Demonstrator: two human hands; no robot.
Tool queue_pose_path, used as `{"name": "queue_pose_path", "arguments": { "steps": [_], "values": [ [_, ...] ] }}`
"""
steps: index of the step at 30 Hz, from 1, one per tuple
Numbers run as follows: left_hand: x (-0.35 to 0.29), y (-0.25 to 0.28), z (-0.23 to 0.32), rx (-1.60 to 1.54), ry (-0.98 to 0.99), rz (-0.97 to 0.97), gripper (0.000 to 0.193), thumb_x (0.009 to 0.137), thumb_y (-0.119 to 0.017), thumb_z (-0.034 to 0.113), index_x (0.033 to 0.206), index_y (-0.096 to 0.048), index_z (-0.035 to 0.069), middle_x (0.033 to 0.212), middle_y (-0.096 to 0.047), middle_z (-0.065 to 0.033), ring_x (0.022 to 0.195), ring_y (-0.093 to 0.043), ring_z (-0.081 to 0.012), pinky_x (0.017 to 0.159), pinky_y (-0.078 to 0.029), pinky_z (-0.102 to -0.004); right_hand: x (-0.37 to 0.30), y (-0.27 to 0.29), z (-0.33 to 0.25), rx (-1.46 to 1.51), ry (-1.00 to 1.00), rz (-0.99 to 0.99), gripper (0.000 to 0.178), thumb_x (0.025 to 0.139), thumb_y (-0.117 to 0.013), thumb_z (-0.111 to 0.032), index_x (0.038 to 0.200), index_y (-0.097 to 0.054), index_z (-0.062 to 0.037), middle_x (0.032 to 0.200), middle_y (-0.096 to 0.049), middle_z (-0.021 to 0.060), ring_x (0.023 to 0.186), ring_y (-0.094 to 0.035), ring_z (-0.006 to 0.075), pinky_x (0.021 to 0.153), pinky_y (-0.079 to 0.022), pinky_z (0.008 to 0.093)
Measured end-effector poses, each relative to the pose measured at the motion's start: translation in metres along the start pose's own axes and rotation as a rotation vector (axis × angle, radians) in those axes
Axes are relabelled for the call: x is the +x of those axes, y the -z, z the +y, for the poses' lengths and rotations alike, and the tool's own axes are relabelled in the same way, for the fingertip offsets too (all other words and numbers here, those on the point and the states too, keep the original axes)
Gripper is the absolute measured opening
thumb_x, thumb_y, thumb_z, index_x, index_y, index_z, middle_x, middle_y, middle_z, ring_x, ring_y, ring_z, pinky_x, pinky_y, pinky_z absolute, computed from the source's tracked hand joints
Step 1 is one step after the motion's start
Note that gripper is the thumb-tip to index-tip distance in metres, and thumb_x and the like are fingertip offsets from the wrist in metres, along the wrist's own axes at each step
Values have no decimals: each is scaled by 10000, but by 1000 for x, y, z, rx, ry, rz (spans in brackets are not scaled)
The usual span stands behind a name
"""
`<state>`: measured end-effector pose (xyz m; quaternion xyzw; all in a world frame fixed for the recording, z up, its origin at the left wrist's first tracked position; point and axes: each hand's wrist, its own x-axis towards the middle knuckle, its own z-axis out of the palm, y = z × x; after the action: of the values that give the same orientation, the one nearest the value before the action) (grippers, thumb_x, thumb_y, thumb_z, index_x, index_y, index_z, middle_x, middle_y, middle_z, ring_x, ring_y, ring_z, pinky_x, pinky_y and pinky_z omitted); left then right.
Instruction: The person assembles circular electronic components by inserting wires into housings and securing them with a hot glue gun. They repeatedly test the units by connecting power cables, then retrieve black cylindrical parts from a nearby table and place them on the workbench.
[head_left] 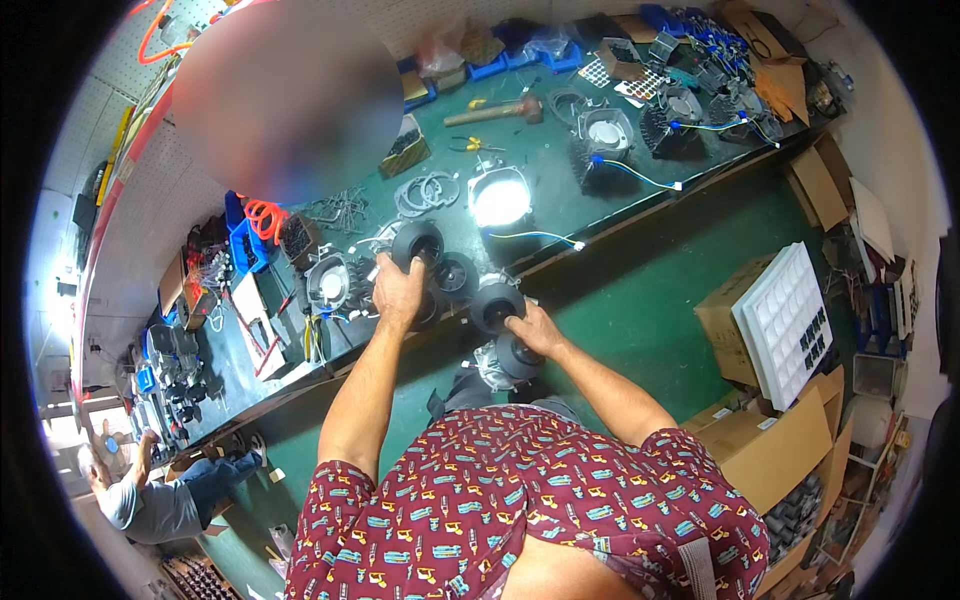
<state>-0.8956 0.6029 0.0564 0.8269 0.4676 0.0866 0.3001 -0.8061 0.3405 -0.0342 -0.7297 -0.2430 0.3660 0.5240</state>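
My left hand [398, 290] is closed on a black round cup-shaped part [416, 238] at the bench's front edge. Another black cup-shaped part [457, 276] sits just right of it. My right hand [538, 330] grips a similar black cup [494, 306] in front of the bench. Below that hand, one more black cup [519, 354] lies against a silver metal housing [489, 368] near my lap. Fingertips of both hands are partly hidden by the parts. Beyond my left hand, a brightly lit square housing [500, 198] rests on the green bench top, beside flat metal rings [430, 192].
A mallet [500, 111] and yellow-handled pliers [474, 146] lie farther back. Finned housings with cables [603, 140] stand at right. Cardboard boxes [770, 450] and a white gridded tray [783, 325] are on the right. Another person [165, 505] works at far left. A large blur covers the upper left.
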Motion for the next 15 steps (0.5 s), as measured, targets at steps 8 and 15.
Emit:
{"name": "queue_pose_path", "arguments": {
  "steps": [8,15],
  "values": [
    [18,-14,7,-33,-74,127,656,882,-646,430,1272,-437,-54,1105,-641,-329,1054,-622,-474,927,-469,-511,4,-9,-2,38,13,22,397,852,-615,-204,1186,-609,10,938,-670,118,838,-618,191,783,-501,352],
    [41,-8,8,-38,-90,171,635,882,-642,445,1243,-445,-38,1096,-646,-313,1045,-622,-475,919,-470,-523,8,-28,2,-28,16,96,382,863,-600,-163,1208,-604,1,906,-648,67,816,-589,148,774,-493,330]
  ]
}}
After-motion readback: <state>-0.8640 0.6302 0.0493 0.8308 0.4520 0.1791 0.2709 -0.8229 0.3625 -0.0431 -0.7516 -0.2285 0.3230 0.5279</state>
